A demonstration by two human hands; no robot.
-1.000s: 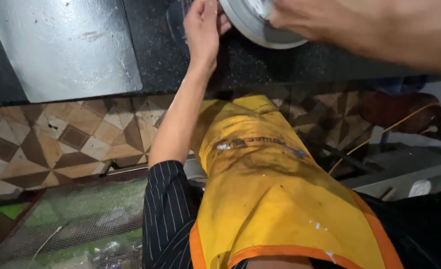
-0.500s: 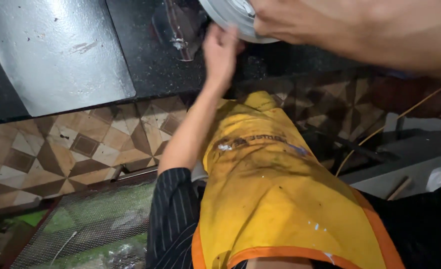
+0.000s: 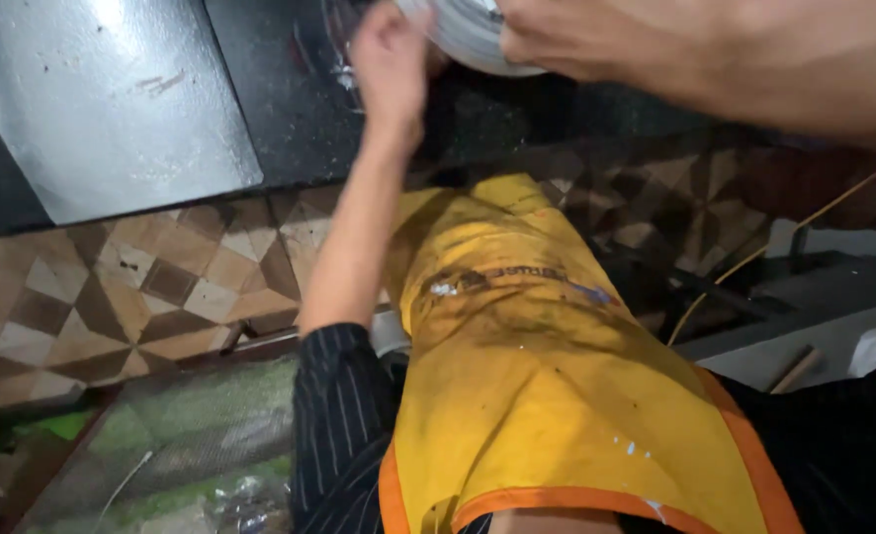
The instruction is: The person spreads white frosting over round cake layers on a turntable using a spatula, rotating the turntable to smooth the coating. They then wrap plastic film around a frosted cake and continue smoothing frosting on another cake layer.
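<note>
While the camera tilts steeply down over the counter, we log the scene from left to right. Far left: a grey metal sheet [image 3: 112,99] lies flat on the dark counter [image 3: 290,129], with patterned floor tiles [image 3: 131,287] below it and a mesh panel [image 3: 161,445] lower still. Centre: our left hand [image 3: 391,61] reaches up to the near edge of a round white-grey disc [image 3: 468,40], which sits at the top of the frame, partly cut off by the picture edge. The fingers curl against the disc rim; the picture is blurred there, so we cannot tell whether they clamp it or only press against it. Below hangs our stained yellow apron [image 3: 537,376] over a striped sleeve [image 3: 339,425]. Right: our right hand [image 3: 596,40] lies over the top of the disc, fingers bent around it, grasping it from above. Further right, a thin yellow cord [image 3: 754,257] trails across dark clutter.

Risk, as we judge it: the disc is held mostly by the right hand near the counter's front edge. If the left fingers are only resting, a tilt could let it slide off toward the tiles. The blur suggests quick motion, which would make a slip likelier. The cord could also snag a foot.
</note>
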